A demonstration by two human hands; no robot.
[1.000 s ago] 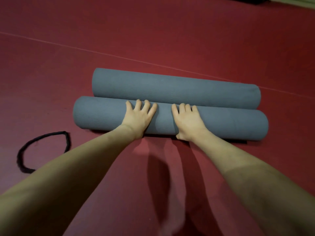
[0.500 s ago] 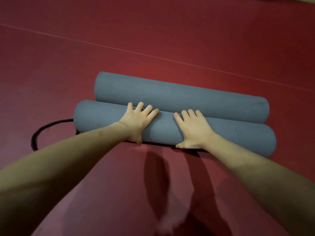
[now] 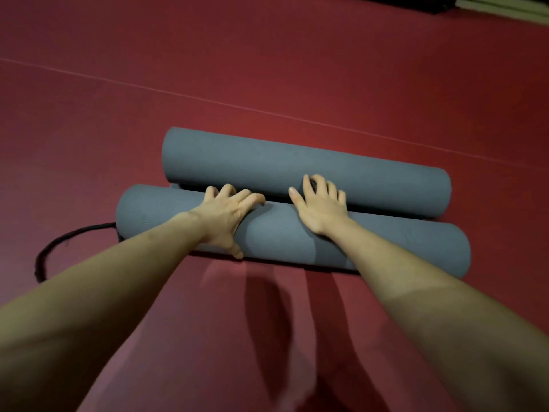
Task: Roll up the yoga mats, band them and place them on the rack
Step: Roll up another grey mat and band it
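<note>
Two grey-blue rolled yoga mats lie side by side on the red floor. My left hand (image 3: 225,215) lies over the near roll (image 3: 282,233), fingers curled over its top into the gap between the rolls and thumb down its front. My right hand (image 3: 320,206) rests on top of the same roll, its spread fingertips touching the far roll (image 3: 267,162). A black band (image 3: 56,245) lies looped on the floor at the left, one end hidden under the near roll's left end.
The red floor (image 3: 297,69) stretches all around, crossed by a thin pale seam (image 3: 178,92) beyond the mats. A dark object (image 3: 430,3) and a pale strip sit at the far top right edge. No rack shows.
Both hands have slid further over the near roll; the left fingers now curl into the gap and the right fingertips reach the far roll. The near roll's left end has come over the band.
</note>
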